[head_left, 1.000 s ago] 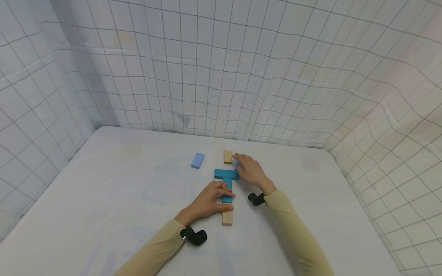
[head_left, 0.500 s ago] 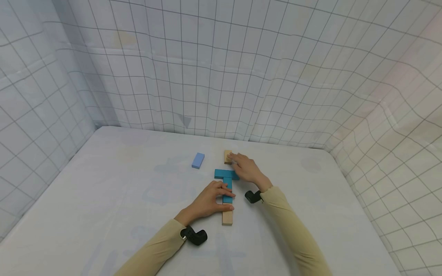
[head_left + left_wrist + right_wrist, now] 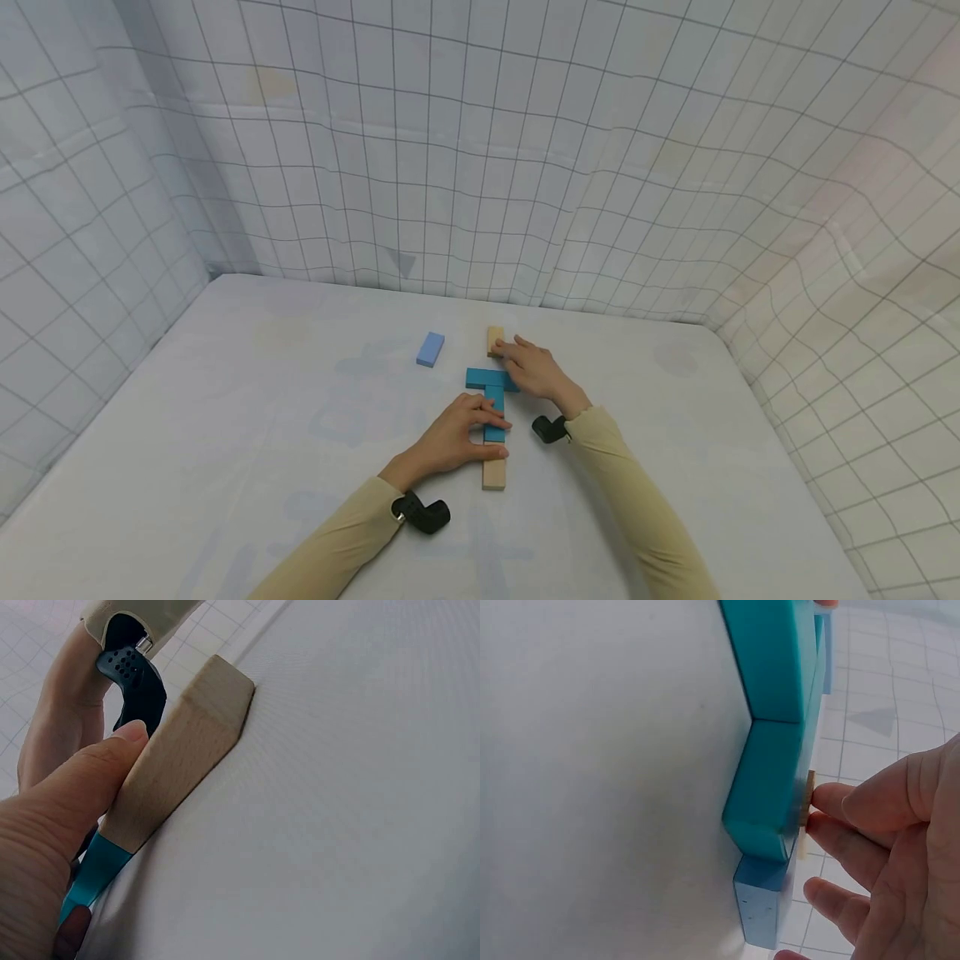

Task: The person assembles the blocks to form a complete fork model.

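Observation:
Two teal blocks form a T: the crossbar [image 3: 483, 378] lies behind the stem [image 3: 494, 434], and a plain wooden block [image 3: 493, 477] continues the stem at its near end. My left hand [image 3: 448, 435] rests over this line, fingers across the stem and thumb [image 3: 105, 761] along the wooden block. Over the crossbar's right end reaches my right hand [image 3: 538, 373]. Its fingertips touch a second wooden block [image 3: 495, 335] behind the crossbar; the right wrist view shows only this block's edge [image 3: 808, 791]. A light blue block [image 3: 759, 904] abuts the crossbar there; the right hand hides it from the head.
Another light blue block [image 3: 431, 349] lies slightly turned, left of the second wooden block. The white-covered table [image 3: 300, 400] surrounds the blocks. Draped grid-patterned cloth [image 3: 420, 167] hangs behind the table and at both sides.
My right hand has moved left, from beside the far wooden block onto it, covering the light blue block seen earlier beneath its fingers. My left hand has stayed in place.

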`<state>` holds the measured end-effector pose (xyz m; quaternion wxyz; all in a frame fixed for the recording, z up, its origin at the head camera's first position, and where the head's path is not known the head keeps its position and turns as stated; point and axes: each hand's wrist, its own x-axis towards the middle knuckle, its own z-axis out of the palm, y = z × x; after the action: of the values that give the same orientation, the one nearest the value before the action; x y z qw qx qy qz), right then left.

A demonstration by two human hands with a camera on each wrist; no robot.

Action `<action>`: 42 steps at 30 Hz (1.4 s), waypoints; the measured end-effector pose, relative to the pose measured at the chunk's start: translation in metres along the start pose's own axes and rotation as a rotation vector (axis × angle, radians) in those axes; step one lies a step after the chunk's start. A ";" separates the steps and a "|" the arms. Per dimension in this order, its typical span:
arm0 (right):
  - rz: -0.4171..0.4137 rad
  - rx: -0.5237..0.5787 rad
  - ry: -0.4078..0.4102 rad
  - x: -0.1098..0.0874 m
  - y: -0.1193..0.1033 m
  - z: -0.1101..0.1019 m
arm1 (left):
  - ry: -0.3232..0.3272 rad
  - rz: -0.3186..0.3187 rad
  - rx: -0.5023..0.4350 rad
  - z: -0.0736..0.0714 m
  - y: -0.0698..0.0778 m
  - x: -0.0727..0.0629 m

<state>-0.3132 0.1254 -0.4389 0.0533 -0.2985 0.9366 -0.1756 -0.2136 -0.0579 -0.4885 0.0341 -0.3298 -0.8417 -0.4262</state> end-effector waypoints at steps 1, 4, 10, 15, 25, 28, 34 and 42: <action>0.000 -0.001 0.001 0.000 0.000 0.000 | 0.000 -0.001 0.001 0.000 0.000 0.000; -0.002 -0.002 0.003 -0.001 0.000 0.000 | -0.005 -0.006 -0.001 0.000 0.001 0.000; -0.027 -0.007 0.002 -0.005 0.000 0.001 | -0.012 -0.010 0.008 0.000 0.000 0.001; -0.047 -0.013 0.000 -0.009 -0.001 0.002 | -0.013 -0.004 0.011 0.000 -0.001 0.001; -0.068 -0.026 -0.006 -0.015 -0.003 0.003 | -0.004 -0.001 -0.002 0.000 -0.001 0.000; -0.069 -0.021 -0.008 -0.016 -0.002 0.004 | -0.011 -0.012 -0.006 -0.001 0.000 0.000; -0.065 -0.029 -0.014 -0.018 0.000 0.005 | -0.016 -0.023 0.003 0.000 0.000 0.001; -0.073 -0.008 0.000 -0.022 -0.003 0.006 | -0.019 -0.030 0.008 0.000 0.000 0.001</action>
<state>-0.2926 0.1342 -0.4436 0.0458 -0.3327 0.9258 -0.1735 -0.2141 -0.0573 -0.4880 0.0212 -0.3212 -0.8484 -0.4203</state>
